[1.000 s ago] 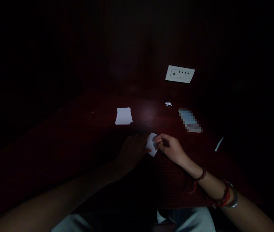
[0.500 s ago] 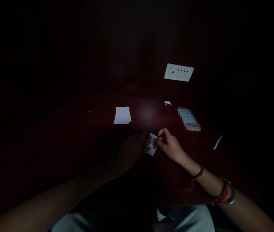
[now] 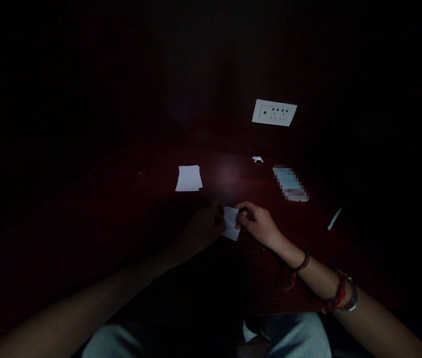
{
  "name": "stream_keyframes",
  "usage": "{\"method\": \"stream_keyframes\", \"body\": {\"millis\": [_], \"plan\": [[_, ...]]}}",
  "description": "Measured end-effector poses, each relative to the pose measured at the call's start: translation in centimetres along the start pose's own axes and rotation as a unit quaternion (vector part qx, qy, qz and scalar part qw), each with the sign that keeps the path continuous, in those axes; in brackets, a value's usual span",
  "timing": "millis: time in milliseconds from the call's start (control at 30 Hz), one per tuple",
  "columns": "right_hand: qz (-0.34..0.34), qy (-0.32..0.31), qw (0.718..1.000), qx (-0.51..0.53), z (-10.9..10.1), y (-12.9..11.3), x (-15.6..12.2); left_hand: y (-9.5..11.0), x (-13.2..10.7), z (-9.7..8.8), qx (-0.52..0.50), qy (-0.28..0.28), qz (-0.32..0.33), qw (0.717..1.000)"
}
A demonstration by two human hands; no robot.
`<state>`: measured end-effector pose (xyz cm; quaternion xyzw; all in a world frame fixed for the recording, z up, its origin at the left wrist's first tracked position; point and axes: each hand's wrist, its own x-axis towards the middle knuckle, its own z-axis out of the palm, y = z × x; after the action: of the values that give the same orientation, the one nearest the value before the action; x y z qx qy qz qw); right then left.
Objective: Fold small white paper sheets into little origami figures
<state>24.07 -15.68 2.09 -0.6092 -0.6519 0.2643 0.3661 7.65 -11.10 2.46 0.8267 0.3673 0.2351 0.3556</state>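
A small white sheet of paper [image 3: 230,226] with crease lines lies on the dark red table between my hands. My left hand [image 3: 208,222], in deep shadow, has its fingers curled at the sheet's left edge. On the opposite edge, my right hand [image 3: 256,222] pinches the paper between thumb and fingers; it wears a thin bracelet at the wrist and more bands up the forearm. The sheet looks nearly flat. Shadow hides part of the left fingers.
A stack of white paper sheets [image 3: 189,178] lies farther back on the table [image 3: 136,214]. To the right are a small folded paper piece [image 3: 257,159], a phone [image 3: 291,184] with a blurred screen and a paper strip [image 3: 335,219]. A socket plate [image 3: 274,113] is on the wall.
The paper's upper part, curled up over the sheet before, is now opened out nearly flat. My left fingers have shifted slightly left, to the sheet's edge.
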Motion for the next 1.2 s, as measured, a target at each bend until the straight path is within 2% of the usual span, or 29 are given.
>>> {"method": "stream_keyframes", "body": {"millis": [167,467,767,900,1067,1200], "plan": [[-0.020,0.002,1.000,-0.019,-0.1,-0.5,-0.1,0.0,0.5,0.1,-0.011,0.011,-0.014,1.000],[-0.005,0.005,1.000,-0.022,0.0,-0.5,0.0,-0.4,0.6,0.1,-0.016,0.023,-0.022,0.999],[-0.011,0.012,1.000,-0.026,0.0,-0.4,0.1,-0.5,0.2,0.1,-0.079,-0.014,-0.019,0.997],[-0.014,0.006,1.000,-0.027,0.0,-0.3,0.1,0.0,0.0,-0.1,-0.088,-0.023,-0.028,0.995],[-0.016,0.007,1.000,-0.020,0.1,-0.2,0.1,1.0,0.2,-0.4,-0.064,-0.019,-0.044,0.997],[-0.010,0.009,1.000,-0.020,0.2,-0.1,0.2,0.7,0.4,-0.3,-0.026,0.000,-0.032,0.999]]}}
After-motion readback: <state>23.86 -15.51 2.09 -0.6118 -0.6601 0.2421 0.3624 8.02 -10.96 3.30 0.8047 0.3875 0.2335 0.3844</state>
